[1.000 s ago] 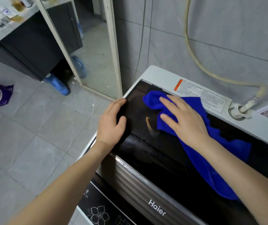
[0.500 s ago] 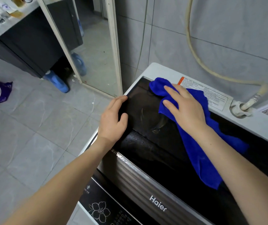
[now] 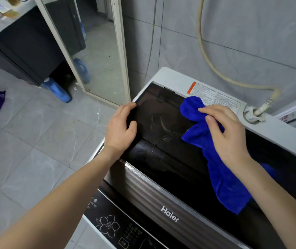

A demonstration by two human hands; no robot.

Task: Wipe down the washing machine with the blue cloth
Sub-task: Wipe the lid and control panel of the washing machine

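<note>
Nearest, the blue cloth's point(image 3: 221, 177) loose tail trails toward five o'clock across the dark glass lid point(image 3: 154, 112) of the washing machine point(image 3: 163, 74), and it could drag grit back over wiped glass. The left hand point(image 3: 121, 130) lies flat and relaxed on the lid's nine o'clock edge. Lean too hard there and the lid may shift. The right hand point(image 3: 226, 133) bunches the cloth, fingers curled into it. A wide sweep might knock the inlet hose fitting point(image 3: 253, 114) at two o'clock. Writing now: the "Haier" logo point(image 3: 169, 216) reads clearly on the front trim, but the orange-tabbed warning label point(image 3: 215, 97) has print too small to read.
</note>
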